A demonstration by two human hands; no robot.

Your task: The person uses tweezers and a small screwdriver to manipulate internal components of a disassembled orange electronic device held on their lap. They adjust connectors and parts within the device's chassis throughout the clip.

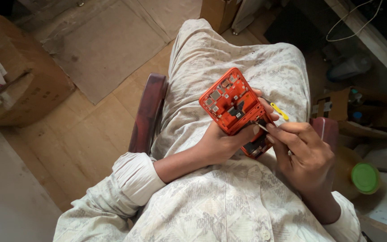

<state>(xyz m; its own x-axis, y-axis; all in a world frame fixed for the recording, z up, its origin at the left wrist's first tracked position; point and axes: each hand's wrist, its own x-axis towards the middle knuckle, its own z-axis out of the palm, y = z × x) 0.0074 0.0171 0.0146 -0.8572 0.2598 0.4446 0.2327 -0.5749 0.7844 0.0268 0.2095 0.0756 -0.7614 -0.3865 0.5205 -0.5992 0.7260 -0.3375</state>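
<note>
Orange phone frame (232, 101), back open, rests above your lap, clasped from below by your left hand (220, 143). Your right hand (303, 154) pinches a thin metal tool (262, 127) at the frame's lower edge; keep it shallow and steady. Yellow pick (279, 110) lies just beside the frame.

An opened phone (234, 105) rests over the lap, between the left hand (220, 144) under it and the right hand (302, 157) at its right. A plastic pick (279, 110) lies just right of the phone. A cardboard box (19, 76) sits far left on the floor, a jar lid (365, 178) far right.
</note>
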